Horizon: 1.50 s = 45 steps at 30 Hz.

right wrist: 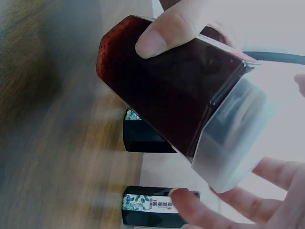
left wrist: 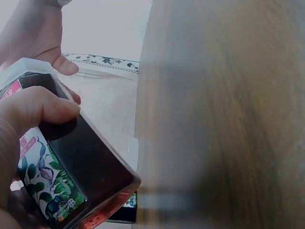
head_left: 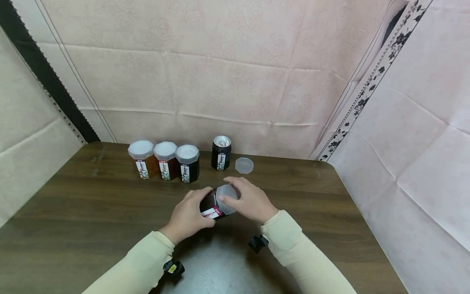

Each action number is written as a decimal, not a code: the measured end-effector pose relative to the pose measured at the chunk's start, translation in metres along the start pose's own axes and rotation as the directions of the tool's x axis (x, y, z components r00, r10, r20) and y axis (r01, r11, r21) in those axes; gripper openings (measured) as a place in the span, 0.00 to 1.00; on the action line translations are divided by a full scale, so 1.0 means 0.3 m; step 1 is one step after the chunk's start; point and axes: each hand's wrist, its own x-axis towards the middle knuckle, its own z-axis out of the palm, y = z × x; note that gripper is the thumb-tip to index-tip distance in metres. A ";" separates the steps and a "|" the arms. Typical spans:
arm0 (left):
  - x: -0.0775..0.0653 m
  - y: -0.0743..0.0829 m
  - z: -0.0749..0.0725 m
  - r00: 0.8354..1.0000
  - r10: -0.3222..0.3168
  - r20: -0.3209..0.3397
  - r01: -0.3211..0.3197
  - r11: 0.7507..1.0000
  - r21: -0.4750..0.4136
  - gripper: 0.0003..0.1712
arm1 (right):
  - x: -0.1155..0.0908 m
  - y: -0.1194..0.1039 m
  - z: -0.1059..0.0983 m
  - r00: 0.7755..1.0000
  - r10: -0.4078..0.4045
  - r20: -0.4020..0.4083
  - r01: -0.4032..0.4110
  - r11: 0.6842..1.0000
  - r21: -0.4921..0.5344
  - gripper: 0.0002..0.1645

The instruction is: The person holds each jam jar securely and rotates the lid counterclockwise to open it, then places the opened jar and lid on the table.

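Observation:
My left hand (head_left: 189, 214) grips a tilted, many-sided jar (right wrist: 167, 90) of dark red contents, its thumb showing on one flat side in the left wrist view. A frosted plastic lid (head_left: 228, 199) covers the jar's top. Around that lid my right hand (head_left: 253, 200) is spread, with the thumb over its top in the head view and the other fingers beyond its far edge. In the right wrist view those fingers (right wrist: 200, 210) stretch loosely beside the lid. A pink, white and green leafy label (left wrist: 52, 176) shows on the jar.
Three lidded jars, amber (head_left: 142, 160), reddish (head_left: 166, 161) and black (head_left: 188, 164), stand at the back left of the wooden table (head_left: 110, 228). Right of them is a black jar with a silver top (head_left: 221, 153). A loose frosted lid (head_left: 244, 165) lies beside it. Cloth walls (head_left: 205, 81) enclose the table.

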 end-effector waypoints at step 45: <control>-0.005 -0.013 0.017 0.994 0.103 -0.029 -0.098 0.986 0.132 0.45 | 0.010 0.007 0.006 0.987 -0.012 0.160 -0.017 0.984 0.177 0.29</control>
